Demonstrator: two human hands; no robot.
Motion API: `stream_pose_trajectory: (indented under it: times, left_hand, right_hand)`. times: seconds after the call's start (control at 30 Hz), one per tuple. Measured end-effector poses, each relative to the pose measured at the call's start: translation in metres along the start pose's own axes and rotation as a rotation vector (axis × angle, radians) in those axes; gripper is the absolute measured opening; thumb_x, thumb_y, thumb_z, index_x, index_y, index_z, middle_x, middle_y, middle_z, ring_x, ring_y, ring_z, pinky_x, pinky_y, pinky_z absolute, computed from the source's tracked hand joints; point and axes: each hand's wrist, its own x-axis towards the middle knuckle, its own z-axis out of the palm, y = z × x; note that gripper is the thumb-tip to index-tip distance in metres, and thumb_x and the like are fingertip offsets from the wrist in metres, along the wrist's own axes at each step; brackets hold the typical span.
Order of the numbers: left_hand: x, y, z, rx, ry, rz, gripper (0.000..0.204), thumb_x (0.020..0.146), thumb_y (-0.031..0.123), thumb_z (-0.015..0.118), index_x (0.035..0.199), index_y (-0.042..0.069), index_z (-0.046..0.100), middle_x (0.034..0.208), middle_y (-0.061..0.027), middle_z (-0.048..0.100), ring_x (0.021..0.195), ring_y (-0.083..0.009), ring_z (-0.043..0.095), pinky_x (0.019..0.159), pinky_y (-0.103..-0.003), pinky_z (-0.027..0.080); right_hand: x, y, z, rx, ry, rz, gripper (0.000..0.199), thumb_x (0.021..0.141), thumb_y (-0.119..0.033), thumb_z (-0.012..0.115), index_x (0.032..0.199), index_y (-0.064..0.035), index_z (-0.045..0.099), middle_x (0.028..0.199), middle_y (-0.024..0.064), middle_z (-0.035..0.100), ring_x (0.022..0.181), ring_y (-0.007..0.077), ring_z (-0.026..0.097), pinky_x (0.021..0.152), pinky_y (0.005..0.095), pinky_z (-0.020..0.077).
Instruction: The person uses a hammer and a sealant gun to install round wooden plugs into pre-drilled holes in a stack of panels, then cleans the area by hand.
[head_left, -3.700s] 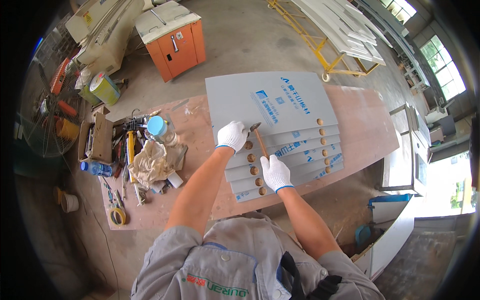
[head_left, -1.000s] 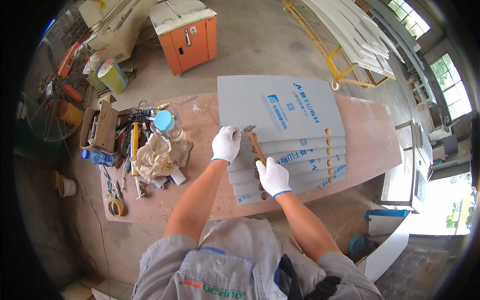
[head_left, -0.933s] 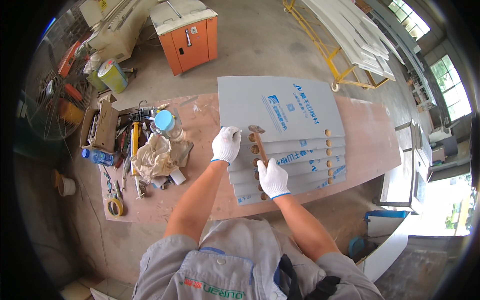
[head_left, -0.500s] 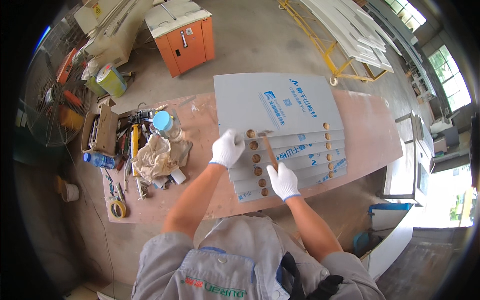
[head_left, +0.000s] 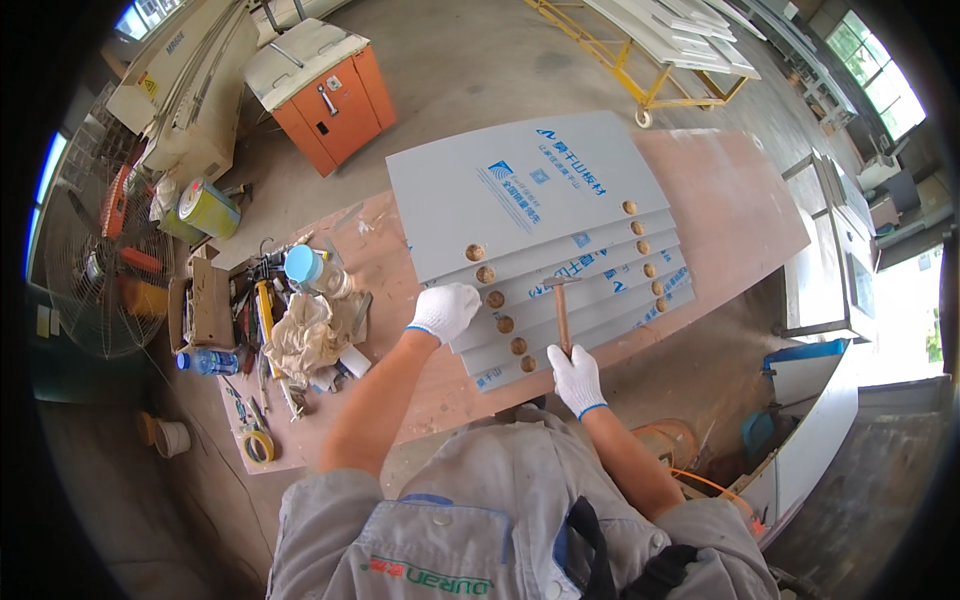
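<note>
Several grey panels [head_left: 530, 180] with blue print lie stacked and fanned in steps, their near edges showing round holes in a left row and a right row. My right hand [head_left: 577, 382], in a white glove, is wrapped round the wooden handle of a hammer [head_left: 563, 318]. The hammer's head is over the panels, between the two rows of holes. My left hand [head_left: 446, 310], also gloved, is closed at the panels' left edge, close beside the left row. Whatever its fingers may hold is hidden.
The panels rest on a pinkish board table [head_left: 720, 225]. On its left lie a crumpled cloth [head_left: 302, 338], a jar with a blue lid [head_left: 318, 270], a water bottle [head_left: 207, 361], a tape roll [head_left: 258, 447] and tools. Beyond stand an orange cabinet [head_left: 335, 112] and yellow trolley [head_left: 640, 75].
The hammer has been drawn back from the left row of holes. My left hand has shifted slightly nearer to me along that row. The whole view has turned a little.
</note>
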Motion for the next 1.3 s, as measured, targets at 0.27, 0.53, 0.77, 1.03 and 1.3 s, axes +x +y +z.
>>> stream_pose_trajectory:
  times: [0.27,0.53,0.77,1.03,1.3]
  left_hand:
    - [-0.077,0.100,0.033,-0.404,-0.314,0.024,0.027,0.090,0.025,0.068,0.108,0.007,0.076,0.101,-0.0225,0.074,0.094,-0.0404,0.072,0.084,-0.044,0.057]
    - [-0.056,0.166,0.064,-0.587,-0.343,0.037,0.028,0.089,0.010,0.063,0.112,-0.003,0.074,0.100,-0.0249,0.075,0.092,-0.0318,0.076,0.084,-0.042,0.058]
    - [0.034,0.249,0.158,-0.351,-0.237,0.138,0.026,0.097,0.027,0.061,0.102,0.006,0.075,0.102,-0.0202,0.074,0.092,-0.0400,0.071,0.082,-0.048,0.056]
    - [0.117,0.311,0.261,-0.148,0.223,0.016,0.024,0.098,0.033,0.062,0.100,0.013,0.076,0.098,-0.0132,0.074,0.086,-0.0369,0.072,0.077,-0.049,0.058]
    - [0.122,0.323,0.284,-0.086,0.240,-0.092,0.024,0.099,0.032,0.060,0.101,0.014,0.076,0.097,-0.0143,0.073,0.085,-0.0374,0.072,0.075,-0.049,0.058]
  right_hand:
    - [-0.061,-0.074,-0.029,0.287,-0.201,0.103,0.026,0.093,-0.021,0.076,0.099,0.0031,0.070,0.074,0.0024,0.065,0.069,0.0100,0.061,0.064,0.0297,0.0499]
    - [-0.043,-0.047,-0.082,-0.163,-0.062,-0.163,0.038,0.093,-0.036,0.073,0.095,0.0016,0.069,0.084,0.0223,0.072,0.083,0.0371,0.073,0.077,0.0424,0.0548]
    - [-0.001,0.038,-0.195,-0.017,0.210,-0.020,0.040,0.095,-0.038,0.071,0.094,0.0016,0.066,0.091,0.0249,0.072,0.090,0.0400,0.072,0.082,0.0445,0.0544]
    - [0.015,0.107,-0.318,-0.276,0.128,-0.013,0.044,0.101,-0.045,0.062,0.097,-0.0009,0.061,0.089,0.0286,0.070,0.090,0.0499,0.067,0.077,0.0550,0.0521]
    - [0.038,0.146,-0.315,-0.428,0.020,-0.110,0.045,0.102,-0.048,0.056,0.096,-0.0035,0.058,0.083,0.0301,0.068,0.085,0.0505,0.067,0.074,0.0597,0.0507]
